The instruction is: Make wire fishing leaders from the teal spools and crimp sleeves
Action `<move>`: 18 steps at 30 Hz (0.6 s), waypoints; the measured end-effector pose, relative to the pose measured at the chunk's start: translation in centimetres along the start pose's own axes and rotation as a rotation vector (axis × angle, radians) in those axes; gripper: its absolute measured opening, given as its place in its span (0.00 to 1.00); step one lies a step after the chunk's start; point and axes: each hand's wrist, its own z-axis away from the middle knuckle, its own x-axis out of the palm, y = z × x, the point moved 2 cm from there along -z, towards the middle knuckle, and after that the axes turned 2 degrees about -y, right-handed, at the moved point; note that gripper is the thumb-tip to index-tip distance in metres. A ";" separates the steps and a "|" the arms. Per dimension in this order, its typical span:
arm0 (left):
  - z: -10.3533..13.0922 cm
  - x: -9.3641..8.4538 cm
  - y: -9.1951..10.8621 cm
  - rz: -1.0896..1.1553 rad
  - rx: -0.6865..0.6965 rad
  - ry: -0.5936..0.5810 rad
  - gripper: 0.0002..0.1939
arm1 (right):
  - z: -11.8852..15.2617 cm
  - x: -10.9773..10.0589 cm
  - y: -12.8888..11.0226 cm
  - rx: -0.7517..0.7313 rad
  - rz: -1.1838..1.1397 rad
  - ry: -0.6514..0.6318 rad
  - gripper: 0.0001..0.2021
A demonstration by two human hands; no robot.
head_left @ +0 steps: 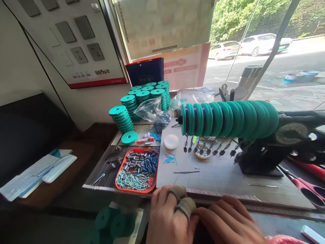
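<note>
At the bottom centre, my left hand (172,217) is closed near the table's front edge, with grey-brown wraps round two fingers. My right hand (228,220) is beside it, its fingers curled and their tips close to my left thumb. What the fingertips hold, if anything, is hidden. Beyond my left hand lies a red tray (156,169) of grey cylinders, blue screw-like pieces and pale green ones. A row of green spools (228,118) sits on a black machine (261,156), with dark beaded pieces hanging below. A thin metal hook tool (186,172) lies on the table.
Stacked green spools (122,118) and a plastic bag (152,110) stand at the back left. A white disc (171,141) and a small bowl (202,151) sit mid-table. Pink-handled scissors (308,191) lie at the right. Papers (38,173) rest at the far left.
</note>
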 end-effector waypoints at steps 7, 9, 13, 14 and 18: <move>-0.1 -0.3 0.4 0.097 -0.097 -0.093 0.02 | -0.3 0.0 0.2 0.014 -0.106 -0.021 0.11; -0.6 -0.7 -0.1 0.096 -0.060 -0.115 0.02 | -0.4 -0.2 0.4 0.029 -0.183 -0.008 0.09; -3.5 -1.8 -2.1 -0.112 -0.045 -0.039 0.05 | -0.3 -1.0 1.2 0.089 -0.249 -0.089 0.05; -4.5 -1.9 -2.8 -0.210 -0.110 -0.025 0.06 | -0.3 -1.2 1.5 0.113 -0.238 -0.121 0.05; -8.1 -1.0 -3.8 -0.466 -0.227 -0.183 0.05 | -0.4 -1.5 2.5 0.165 -0.163 -0.141 0.04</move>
